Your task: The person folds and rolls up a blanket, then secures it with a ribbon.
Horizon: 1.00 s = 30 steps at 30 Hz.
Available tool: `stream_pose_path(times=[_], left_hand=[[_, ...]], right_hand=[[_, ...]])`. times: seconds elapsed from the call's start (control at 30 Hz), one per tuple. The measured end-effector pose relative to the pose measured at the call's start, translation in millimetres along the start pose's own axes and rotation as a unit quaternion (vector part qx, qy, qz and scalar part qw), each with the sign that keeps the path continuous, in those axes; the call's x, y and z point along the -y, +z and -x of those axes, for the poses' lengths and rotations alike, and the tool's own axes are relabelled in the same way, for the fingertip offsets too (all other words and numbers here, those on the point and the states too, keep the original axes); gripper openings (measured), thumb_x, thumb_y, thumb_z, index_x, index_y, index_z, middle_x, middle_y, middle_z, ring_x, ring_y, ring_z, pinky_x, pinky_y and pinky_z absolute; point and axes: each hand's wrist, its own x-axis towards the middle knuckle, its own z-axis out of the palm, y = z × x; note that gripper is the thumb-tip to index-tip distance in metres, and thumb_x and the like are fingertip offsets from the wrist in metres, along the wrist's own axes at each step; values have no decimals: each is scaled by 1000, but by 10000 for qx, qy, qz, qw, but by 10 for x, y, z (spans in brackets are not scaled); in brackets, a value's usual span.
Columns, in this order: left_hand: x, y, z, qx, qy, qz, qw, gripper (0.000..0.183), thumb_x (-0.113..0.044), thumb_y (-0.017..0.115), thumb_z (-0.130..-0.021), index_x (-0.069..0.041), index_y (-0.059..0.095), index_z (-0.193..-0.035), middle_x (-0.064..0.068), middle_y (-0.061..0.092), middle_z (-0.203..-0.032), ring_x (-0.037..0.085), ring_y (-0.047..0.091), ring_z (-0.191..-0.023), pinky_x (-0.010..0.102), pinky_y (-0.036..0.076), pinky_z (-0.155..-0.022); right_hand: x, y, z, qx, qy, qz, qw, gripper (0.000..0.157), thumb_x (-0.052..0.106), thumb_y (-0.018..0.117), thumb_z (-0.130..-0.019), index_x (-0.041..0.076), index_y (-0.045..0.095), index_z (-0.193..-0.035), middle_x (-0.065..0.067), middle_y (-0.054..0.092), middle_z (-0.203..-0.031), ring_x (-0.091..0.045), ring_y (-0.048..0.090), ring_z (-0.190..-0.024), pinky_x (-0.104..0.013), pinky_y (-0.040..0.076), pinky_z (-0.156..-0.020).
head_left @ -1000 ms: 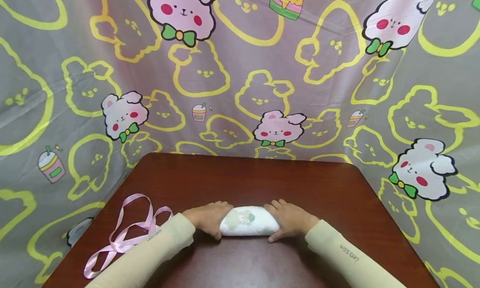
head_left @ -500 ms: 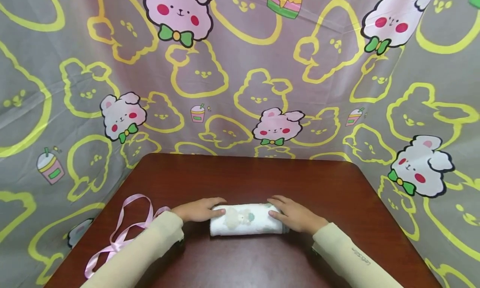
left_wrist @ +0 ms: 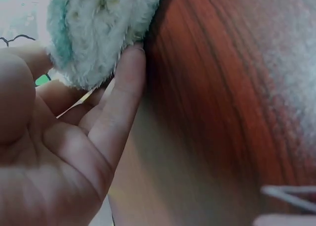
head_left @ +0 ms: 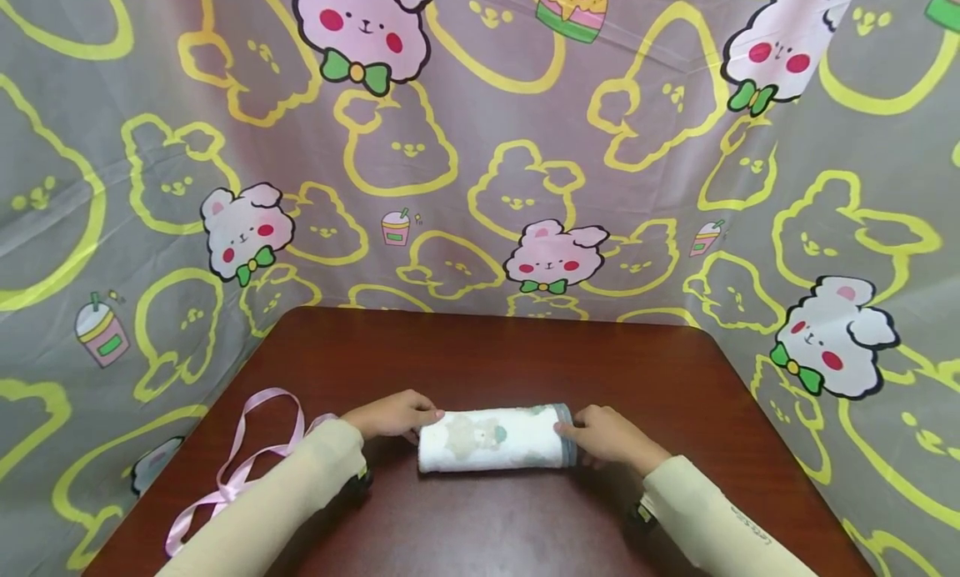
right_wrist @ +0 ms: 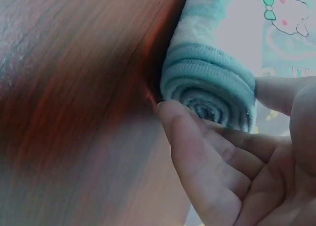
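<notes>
One towel roll (head_left: 491,439): lies on the brown table (head_left: 495,356); its grey hem (head_left: 568,435), hidden a second ago, now shows at the right end.
Left hand (head_left: 393,414): thumb and fingers pinch the towel roll's left end.
Right hand (head_left: 611,437): thumb and fingers hold the hemmed end, spiral layers visible.
Hand spacing: wider than a second ago.
Pink ribbon (head_left: 227,494): looped, partly behind the left sleeve (head_left: 288,498); unmoved.

On my feed, the left hand (left_wrist: 64,147) holds the end of a fluffy roll (left_wrist: 103,35) on the red-brown surface (left_wrist: 207,97).
</notes>
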Motion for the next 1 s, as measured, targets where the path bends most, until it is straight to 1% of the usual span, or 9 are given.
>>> stream_pose_path(times=[0.03, 0.1, 0.2, 0.33, 0.47, 0.57, 0.67, 0.83, 1.0], left_hand=[[6, 4, -4, -27, -14, 40, 10000, 28, -28, 55, -101, -4, 70, -102, 3, 65, -88, 17, 62, -80, 37, 55, -70], [5, 15, 4, -80, -44, 147, 9999, 27, -26, 56, -100, -3, 70, -100, 3, 65, -86, 17, 62, -79, 37, 55, -69], [-7, 40, 25, -147, -44, 386, 9991, 25, -23, 58, -99, -1, 69, -100, 4, 65, -85, 17, 63, -77, 38, 56, -68], [-66, 60, 59, -215, -22, 673, 9975, 26, -20, 59, -98, 3, 67, -107, 6, 66, -90, 19, 64, -78, 39, 56, -68], [-95, 73, 92, -234, -56, 898, 9957, 30, -17, 59, -98, 8, 64, -114, 8, 67, -93, 21, 66, -78, 39, 56, -69], [-81, 102, 132, -227, -120, 1150, 9930, 30, -12, 59, -97, 12, 62, -115, 11, 68, -93, 22, 66, -79, 40, 56, -70], [-68, 141, 188, -225, -155, 1350, 9905, 29, -10, 58, -97, 13, 62, -114, 12, 68, -93, 23, 67, -81, 41, 56, -72], [-40, 204, 285, -200, -77, 1450, 9892, 28, -11, 58, -98, 12, 63, -114, 14, 68, -97, 25, 66, -84, 43, 56, -73], [-12, 244, 327, -259, -97, 1484, 9885, 28, -13, 59, -98, 10, 65, -111, 12, 68, -93, 24, 67, -82, 42, 56, -72]], right_hand=[[0, 5, 0, 53, 9, -111, 9999, 42, 48, 61, -93, 9, 65, -78, -5, 59, -60, -19, 62, -51, -33, 51, -47], [2, 11, -9, 90, 62, -336, 9994, 39, 45, 62, -94, 8, 66, -79, -6, 59, -60, -20, 62, -51, -33, 52, -46], [13, -4, -43, 131, 129, -534, 9984, 37, 41, 62, -95, 6, 66, -83, -7, 60, -62, -23, 63, -51, -35, 52, -46], [22, -48, -130, 69, 156, -661, 9977, 34, 37, 60, -97, 4, 66, -88, -8, 62, -63, -24, 63, -52, -36, 53, -47], [5, -69, -231, 29, 276, -958, 9950, 33, 34, 60, -97, 1, 67, -98, -9, 64, -71, -26, 65, -55, -37, 54, -48], [-8, -59, -285, 56, 447, -1274, 9908, 37, 33, 61, -97, -2, 65, -109, -10, 65, -79, -28, 66, -57, -39, 55, -50], [-15, -29, -321, 38, 581, -1491, 9871, 41, 32, 60, -97, -5, 63, -113, -12, 66, -84, -29, 66, -59, -40, 55, -51], [-22, 28, -372, -61, 662, -1627, 9844, 41, 31, 61, -97, -6, 62, -115, -13, 65, -82, -30, 66, -60, -41, 55, -52], [-41, 42, -438, -86, 519, -1599, 9857, 42, 32, 62, -96, -6, 62, -116, -12, 65, -83, -29, 66, -61, -41, 55, -53]])
